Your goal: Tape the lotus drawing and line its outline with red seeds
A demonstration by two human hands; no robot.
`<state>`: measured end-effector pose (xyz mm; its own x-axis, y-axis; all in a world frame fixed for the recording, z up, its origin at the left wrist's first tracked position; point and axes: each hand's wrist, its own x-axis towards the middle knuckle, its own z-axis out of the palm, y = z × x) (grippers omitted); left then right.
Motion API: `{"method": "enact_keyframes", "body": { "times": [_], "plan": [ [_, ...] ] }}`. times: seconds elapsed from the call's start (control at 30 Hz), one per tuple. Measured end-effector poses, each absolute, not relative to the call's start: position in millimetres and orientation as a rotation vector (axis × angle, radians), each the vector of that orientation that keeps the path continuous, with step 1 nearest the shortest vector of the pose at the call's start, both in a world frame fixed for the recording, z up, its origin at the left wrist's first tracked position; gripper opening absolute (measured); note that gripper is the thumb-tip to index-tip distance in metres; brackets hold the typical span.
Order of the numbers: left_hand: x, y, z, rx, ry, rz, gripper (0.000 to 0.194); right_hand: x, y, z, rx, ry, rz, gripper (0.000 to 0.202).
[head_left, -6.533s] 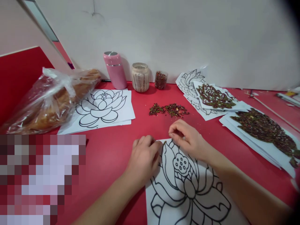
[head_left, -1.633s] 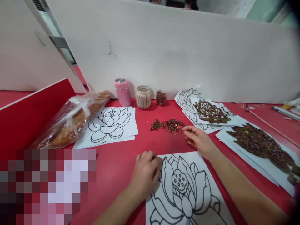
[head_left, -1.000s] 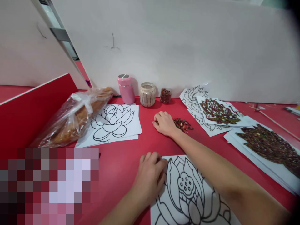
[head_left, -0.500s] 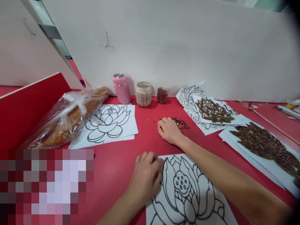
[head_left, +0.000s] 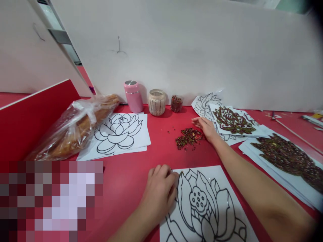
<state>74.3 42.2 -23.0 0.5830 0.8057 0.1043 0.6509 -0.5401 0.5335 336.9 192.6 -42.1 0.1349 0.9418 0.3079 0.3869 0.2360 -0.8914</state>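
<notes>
Red table, white partition behind. Near sheet flat in front, lotus outline bare bar a speck at the upper-left petal tip: barely started, I'd say, nearly everything left. Covered sheets at right look mostly done. Left hand curled on near sheet's left edge; can't tell if pinching. Right hand loosely spread beside the beans, contact unclear.

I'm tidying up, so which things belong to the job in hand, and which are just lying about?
Seemingly in use:
drawing at the left hand
seed pile by the right hand
seed cup

Probably lying about:
pink flask
plastic bag
</notes>
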Motion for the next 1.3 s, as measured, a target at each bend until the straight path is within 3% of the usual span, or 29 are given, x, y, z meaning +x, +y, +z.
{"method": "enact_keyframes", "body": {
  "times": [0.27, 0.73, 1.07, 1.2, 1.3],
  "plan": [
    [74.5, 41.9, -24.6, 2.388, 1.182, 0.428, 0.026, 299.6, 185.9, -54.8, -1.198, -1.420, 0.809, 0.034],
    [75.7, 42.3, -24.4, 2.404, 1.189, 0.420, 0.026, 278.4, 140.9, -47.0, -1.188, -1.470, 0.788, 0.035],
    [75.2, 43.3, -21.4, 2.362, 1.175, 0.408, 0.027, 267.3, 234.1, -36.1, -1.627, -1.684, 0.530, 0.028],
    [74.9, 43.1, -21.8, 2.357, 1.174, 0.391, 0.027, 234.8, 226.8, -36.8, -1.818, -1.839, 0.385, 0.036],
    [75.1, 42.4, -22.3, 2.359, 1.180, 0.389, 0.029, 222.7, 209.1, -34.7, -1.855, -1.971, 0.310, 0.028]
  ]
}}
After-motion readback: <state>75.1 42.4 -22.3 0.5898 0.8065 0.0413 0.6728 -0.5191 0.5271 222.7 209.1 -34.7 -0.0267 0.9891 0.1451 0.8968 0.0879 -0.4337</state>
